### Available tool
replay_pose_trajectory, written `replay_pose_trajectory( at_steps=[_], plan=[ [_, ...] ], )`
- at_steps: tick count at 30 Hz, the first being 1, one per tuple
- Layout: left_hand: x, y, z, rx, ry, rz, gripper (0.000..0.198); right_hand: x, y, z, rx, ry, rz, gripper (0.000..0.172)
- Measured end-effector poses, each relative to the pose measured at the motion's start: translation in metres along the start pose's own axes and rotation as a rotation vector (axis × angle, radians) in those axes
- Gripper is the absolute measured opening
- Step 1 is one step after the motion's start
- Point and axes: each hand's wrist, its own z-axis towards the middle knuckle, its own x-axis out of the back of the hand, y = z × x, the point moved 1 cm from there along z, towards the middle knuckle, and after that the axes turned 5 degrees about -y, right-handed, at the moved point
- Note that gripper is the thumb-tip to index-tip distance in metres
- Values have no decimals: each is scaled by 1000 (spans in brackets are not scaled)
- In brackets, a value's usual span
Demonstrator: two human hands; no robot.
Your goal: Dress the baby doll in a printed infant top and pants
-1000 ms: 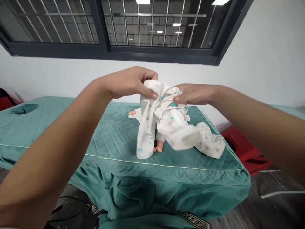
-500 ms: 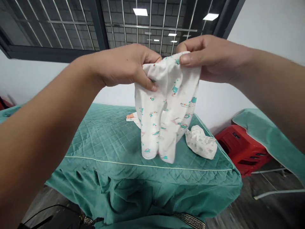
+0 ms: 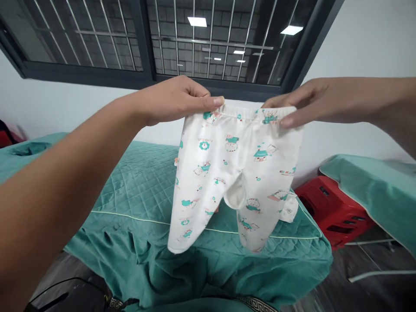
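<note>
A pair of white baby pants (image 3: 224, 147) with a teal and pink animal print hangs spread out between my hands. My left hand (image 3: 178, 99) pinches the waistband at its left end, thumb on top. At the right end, my right hand (image 3: 312, 104) grips the waistband between thumb and fingers. The two legs dangle over the near edge of the bed, and an opening shows at the crotch. Behind the right leg, part of a white printed cloth item (image 3: 289, 210) lies on the bed. A small orange-toned bit of something (image 3: 176, 161) peeks out left of the pants, mostly hidden.
A green quilted cover (image 3: 130, 182) drapes the bed, its skirt hanging at the front. Red plastic stools (image 3: 334, 212) stand to the right, beside another green-covered surface (image 3: 367, 182). A white wall and barred window (image 3: 214, 43) are behind.
My hands have moved apart, stretching the waistband wide. The pants, bunched and narrow before, now hang flat with their legs separated, covering more of the things on the bed.
</note>
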Motion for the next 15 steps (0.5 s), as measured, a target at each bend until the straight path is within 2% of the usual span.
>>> replay_pose_trajectory(
  at_steps=[3, 5, 8, 12, 15],
  plan=[
    [-8, -12, 8, 0, -32, 151, 43, -12, 5, 7, -192, -162, -60, 20],
    [-15, -23, 14, 29, -26, 159, 39, -24, 9, 16, -214, -200, -34, 19],
    [-29, -35, 19, 58, 53, 71, 38, -46, 12, 34, -43, -112, 95, 18],
    [-42, -39, 17, 12, 247, -228, 31, -77, 4, 60, 227, 82, 362, 30],
    [-51, -42, 14, -61, 275, -475, 23, -99, -7, 81, 339, 188, 469, 31]
  ],
)
